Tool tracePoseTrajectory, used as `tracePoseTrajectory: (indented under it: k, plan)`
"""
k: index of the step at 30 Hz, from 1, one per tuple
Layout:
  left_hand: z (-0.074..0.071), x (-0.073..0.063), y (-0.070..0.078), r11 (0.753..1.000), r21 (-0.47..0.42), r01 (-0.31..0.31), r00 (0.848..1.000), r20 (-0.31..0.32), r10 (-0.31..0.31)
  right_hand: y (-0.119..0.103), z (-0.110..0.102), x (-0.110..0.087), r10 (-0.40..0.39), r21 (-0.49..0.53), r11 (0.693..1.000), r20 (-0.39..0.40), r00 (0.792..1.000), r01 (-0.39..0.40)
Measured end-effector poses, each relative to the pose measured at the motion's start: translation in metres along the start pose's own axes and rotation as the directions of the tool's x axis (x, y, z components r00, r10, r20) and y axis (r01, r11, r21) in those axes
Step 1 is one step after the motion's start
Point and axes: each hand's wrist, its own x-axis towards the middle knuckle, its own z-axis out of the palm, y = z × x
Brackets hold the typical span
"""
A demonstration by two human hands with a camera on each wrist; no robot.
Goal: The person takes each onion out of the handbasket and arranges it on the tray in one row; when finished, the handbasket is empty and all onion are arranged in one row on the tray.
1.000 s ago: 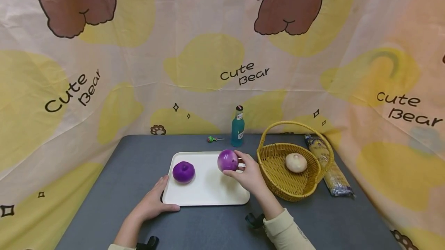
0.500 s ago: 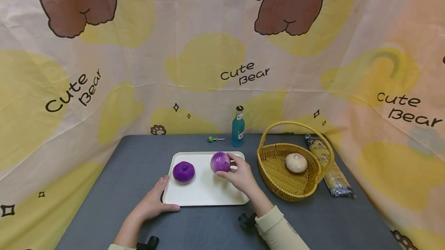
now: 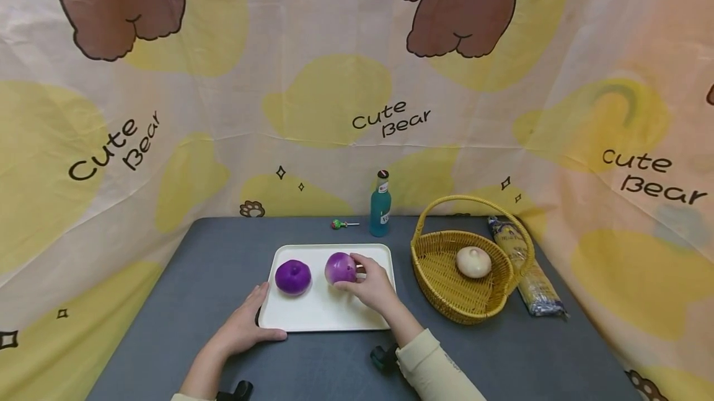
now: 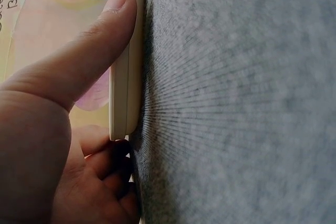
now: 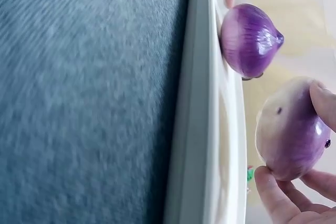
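A white rectangular tray [image 3: 323, 314] lies on the table, its near left corner held by my left hand [image 3: 240, 325]. The left wrist view has the thumb [image 4: 100, 40] against the tray's side and the other fingers bent at the corner. One dark purple onion [image 3: 292, 277] rests on the tray's left part. My right hand [image 3: 372, 286] pinches a second, paler purple onion [image 3: 339, 268] between thumb and fingertips. In the right wrist view, this held onion [image 5: 294, 129] appears raised off the tray, beyond the resting onion [image 5: 249, 40].
To the right stands a yellow wicker basket [image 3: 435, 277] with a white onion [image 3: 473, 262] inside. Behind it lies a long printed plastic package [image 3: 538, 286]. A blue-green bottle [image 3: 380, 207] and a lollipop [image 3: 341, 224] are at the table's back. A patterned cloth [image 3: 312, 97] hangs behind.
My right hand has carried the paler onion leftward and lower over the tray, towards the dark purple one. The left hand has stayed at the tray's corner.
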Motion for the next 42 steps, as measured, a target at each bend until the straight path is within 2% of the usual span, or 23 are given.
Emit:
tracePoseTrajectory:
  k: [11, 27, 42]
  plan:
    - [0.002, 0.001, -0.003, 1.0, 0.018, -0.016, 1.0, -0.014, 0.016, 0.002, 0.018, 0.005, 0.063, -0.039, 0.997, 0.058, 0.996, -0.061]
    - [0.001, 0.001, -0.002, 1.0, 0.009, -0.007, 1.0, -0.013, 0.007, 0.004, 0.026, 0.01, 0.032, -0.126, 0.992, 0.089, 0.995, -0.02]
    - [0.001, 0.002, -0.003, 1.0, 0.004, -0.004, 1.0, -0.014, 0.004, -0.001, 0.019, 0.006, 0.018, -0.103, 0.995, 0.058, 0.998, -0.012]
